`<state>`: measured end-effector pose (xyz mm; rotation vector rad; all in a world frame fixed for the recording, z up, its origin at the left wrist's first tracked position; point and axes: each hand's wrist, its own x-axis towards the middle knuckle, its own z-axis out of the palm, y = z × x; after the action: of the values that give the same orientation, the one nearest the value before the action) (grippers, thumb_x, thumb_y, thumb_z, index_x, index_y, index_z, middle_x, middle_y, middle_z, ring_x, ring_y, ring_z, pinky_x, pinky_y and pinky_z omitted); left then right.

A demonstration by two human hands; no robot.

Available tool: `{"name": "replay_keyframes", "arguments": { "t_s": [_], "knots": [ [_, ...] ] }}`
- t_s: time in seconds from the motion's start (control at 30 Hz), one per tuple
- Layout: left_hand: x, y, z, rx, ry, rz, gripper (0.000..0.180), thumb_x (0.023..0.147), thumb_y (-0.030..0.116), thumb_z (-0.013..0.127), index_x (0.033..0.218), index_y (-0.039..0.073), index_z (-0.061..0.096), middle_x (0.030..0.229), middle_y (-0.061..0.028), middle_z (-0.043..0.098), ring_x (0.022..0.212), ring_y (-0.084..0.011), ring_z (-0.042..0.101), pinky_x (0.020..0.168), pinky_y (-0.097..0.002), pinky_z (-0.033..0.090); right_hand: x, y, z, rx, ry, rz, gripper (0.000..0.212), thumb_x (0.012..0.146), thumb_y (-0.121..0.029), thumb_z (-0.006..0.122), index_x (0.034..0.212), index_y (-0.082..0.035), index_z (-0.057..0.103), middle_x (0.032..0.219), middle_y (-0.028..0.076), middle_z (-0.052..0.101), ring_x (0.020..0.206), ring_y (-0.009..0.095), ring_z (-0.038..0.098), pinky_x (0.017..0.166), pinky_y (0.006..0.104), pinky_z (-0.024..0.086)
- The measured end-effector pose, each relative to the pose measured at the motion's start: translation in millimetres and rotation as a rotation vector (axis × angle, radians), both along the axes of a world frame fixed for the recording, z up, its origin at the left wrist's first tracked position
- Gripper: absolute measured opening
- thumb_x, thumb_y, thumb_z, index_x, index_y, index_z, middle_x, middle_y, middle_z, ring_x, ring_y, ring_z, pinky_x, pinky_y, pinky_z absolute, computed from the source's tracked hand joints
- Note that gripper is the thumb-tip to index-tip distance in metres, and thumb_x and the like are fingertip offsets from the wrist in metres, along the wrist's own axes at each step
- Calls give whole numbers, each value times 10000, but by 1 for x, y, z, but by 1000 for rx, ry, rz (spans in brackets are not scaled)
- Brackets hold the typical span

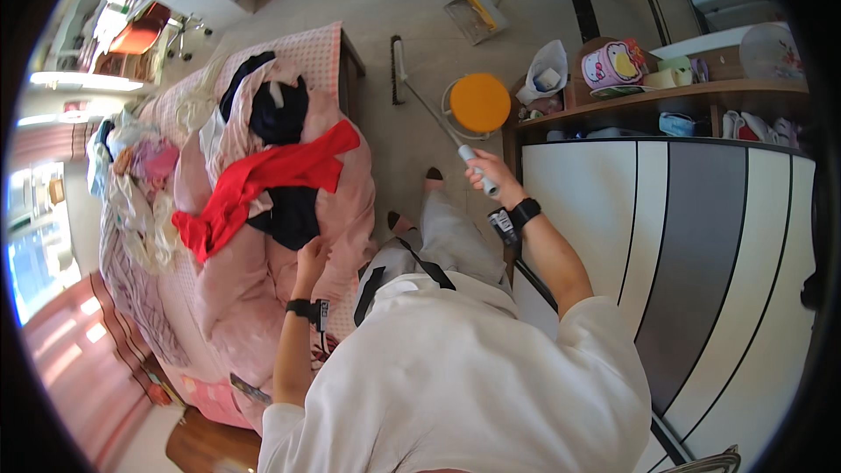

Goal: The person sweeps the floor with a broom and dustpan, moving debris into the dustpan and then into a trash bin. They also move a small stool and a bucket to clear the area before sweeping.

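My right hand (pixel 492 173) is wrapped round the grey grip at the top of a long-handled broom (pixel 429 109). The handle slants away to the far left, down to a narrow head with dark bristles (pixel 395 70) on the floor, beside the bed's corner. My left hand (pixel 313 257) hangs at the near side of the bed, its fingers loosely bent and nothing seen in them. Just beyond it lie a black garment (pixel 295 215) and a red garment (pixel 263 180) on a pink quilt (pixel 350 201). Both wrists wear black straps with small devices.
A yellow round stool (pixel 479 103) stands right of the broom. Farther off is a dustpan (pixel 473 19) with an upright handle. On the right, a striped cabinet (pixel 604 210) and a shelf (pixel 666 95) with bags and boxes run close to me. The bed (pixel 289 39) fills the left.
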<state>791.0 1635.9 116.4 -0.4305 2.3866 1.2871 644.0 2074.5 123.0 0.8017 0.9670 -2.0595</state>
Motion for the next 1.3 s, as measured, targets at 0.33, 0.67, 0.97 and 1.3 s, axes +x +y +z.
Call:
{"name": "replay_keyframes", "arguments": {
  "t_s": [0.33,0.67,0.97,1.3],
  "knots": [
    [-275,180,-73,978,-870,307,317,858,266,589,1074,65,473,762,-50,539,662,-188,549,618,-376,497,-69,-95,-28,465,533,556,455,833,-231,569,1198,-3,421,745,119,592,476,181,566,425,298,471],
    [-266,114,-104,811,-1144,412,302,874,15,475,1155,88,391,790,-71,491,753,-217,530,644,-412,484,-70,60,-401,-8,-461,-652,428,871,-353,568,1143,-38,468,941,109,600,870,224,594,803,342,496],
    [-253,74,-120,516,-1253,541,386,876,26,497,1236,93,376,806,-54,495,768,-172,487,704,-331,433,-130,64,-578,58,-167,-1222,521,857,-415,585,1233,-79,456,1135,21,570,1041,161,527,897,328,415],
    [-247,55,-108,609,-1251,468,329,881,38,500,1176,136,390,775,-42,457,674,-151,451,610,-321,421,-6,87,-495,121,96,-1147,379,929,-237,502,1253,-49,445,1236,37,515,1118,160,500,936,316,416]
  ]
}}
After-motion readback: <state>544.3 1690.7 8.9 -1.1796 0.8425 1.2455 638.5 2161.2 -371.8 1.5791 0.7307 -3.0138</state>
